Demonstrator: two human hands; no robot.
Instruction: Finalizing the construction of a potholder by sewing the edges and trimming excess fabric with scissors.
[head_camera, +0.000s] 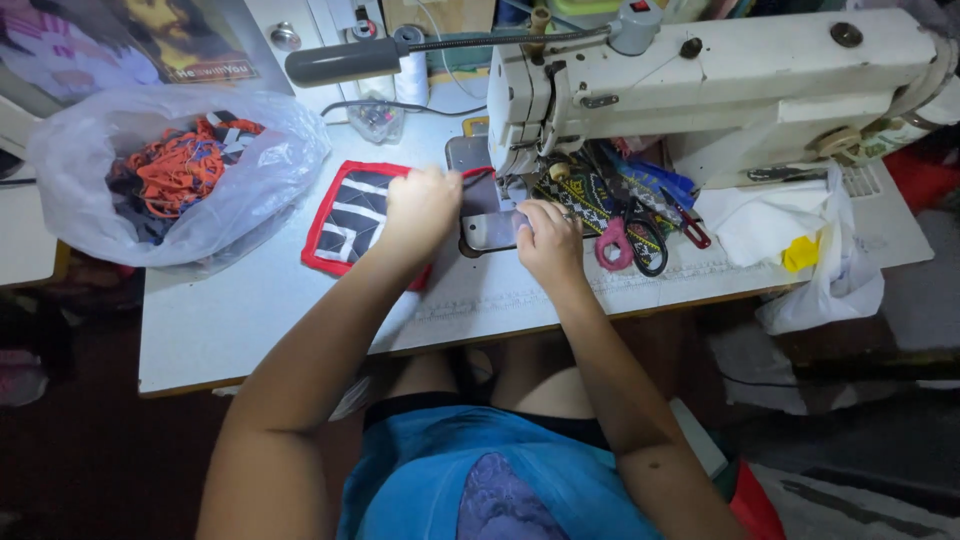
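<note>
A black and white patterned fabric piece with red binding (350, 215) lies flat on the white table, its right end under the needle area of a cream sewing machine (700, 80). My left hand (422, 205) presses down on the fabric's right part, fingers curled. My right hand (547, 235) rests by the metal needle plate (490, 230), fingertips at the fabric edge near the presser foot. Whether the fingers pinch the cloth is hard to tell.
A clear plastic bag (180, 170) of orange and dark trims sits at the left. Pink-handled scissors (625, 240), red snips (690, 228) and patterned cloth lie right of the needle. White plastic with a yellow bit (800, 252) hangs off the table's right edge (500, 335).
</note>
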